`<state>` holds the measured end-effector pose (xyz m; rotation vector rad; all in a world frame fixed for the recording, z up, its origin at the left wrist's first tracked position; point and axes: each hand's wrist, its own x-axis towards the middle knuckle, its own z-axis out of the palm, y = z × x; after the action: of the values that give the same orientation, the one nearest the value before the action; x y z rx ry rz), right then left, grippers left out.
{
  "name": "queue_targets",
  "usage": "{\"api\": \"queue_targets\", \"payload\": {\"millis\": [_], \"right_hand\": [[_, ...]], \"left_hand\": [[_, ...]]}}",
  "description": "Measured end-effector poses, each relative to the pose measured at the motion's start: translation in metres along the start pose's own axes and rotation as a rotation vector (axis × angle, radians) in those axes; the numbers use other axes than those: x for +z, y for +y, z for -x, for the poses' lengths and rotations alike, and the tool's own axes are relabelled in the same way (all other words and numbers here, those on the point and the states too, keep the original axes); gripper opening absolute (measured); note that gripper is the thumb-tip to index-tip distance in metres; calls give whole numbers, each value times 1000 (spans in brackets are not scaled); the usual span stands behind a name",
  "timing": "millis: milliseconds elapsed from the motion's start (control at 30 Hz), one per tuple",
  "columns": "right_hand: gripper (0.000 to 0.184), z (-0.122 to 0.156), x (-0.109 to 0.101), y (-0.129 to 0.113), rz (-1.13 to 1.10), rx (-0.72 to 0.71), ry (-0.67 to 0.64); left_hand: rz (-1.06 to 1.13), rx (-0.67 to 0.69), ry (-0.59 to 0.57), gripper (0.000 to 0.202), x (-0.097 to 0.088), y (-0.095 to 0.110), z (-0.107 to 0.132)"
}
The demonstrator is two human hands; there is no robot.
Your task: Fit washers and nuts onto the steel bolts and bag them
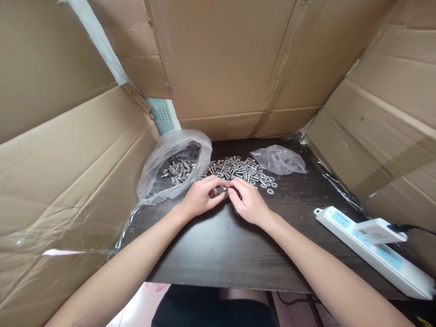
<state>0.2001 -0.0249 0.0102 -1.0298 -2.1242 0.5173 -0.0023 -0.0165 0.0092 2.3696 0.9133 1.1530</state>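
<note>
My left hand (pixel 201 196) and my right hand (pixel 248 201) meet over the dark wooden table (pixel 221 245), fingertips pinched together on a small metal screw (pixel 225 188) held between them. Just beyond my fingers lies a loose pile of silver screws, nuts and washers (pixel 242 170). A clear plastic bag (pixel 175 165) holding several assembled metal fasteners lies open to the left of the pile, close to my left hand.
An empty crumpled clear bag (pixel 279 160) lies at the back right. A white power strip (pixel 374 247) with a plugged-in adapter lies on the table's right side. Cardboard walls (pixel 231 63) enclose the table on the left, back and right.
</note>
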Motion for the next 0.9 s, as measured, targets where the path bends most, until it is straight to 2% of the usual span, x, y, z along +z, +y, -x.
{"api": "queue_targets", "payload": {"millis": [633, 900], "right_hand": [[13, 0, 0, -2, 8, -3, 20], [12, -1, -1, -3, 5, 3, 46]], "left_hand": [[3, -88, -36, 15, 0, 2, 0], [3, -162, -95, 14, -1, 9, -3]]}}
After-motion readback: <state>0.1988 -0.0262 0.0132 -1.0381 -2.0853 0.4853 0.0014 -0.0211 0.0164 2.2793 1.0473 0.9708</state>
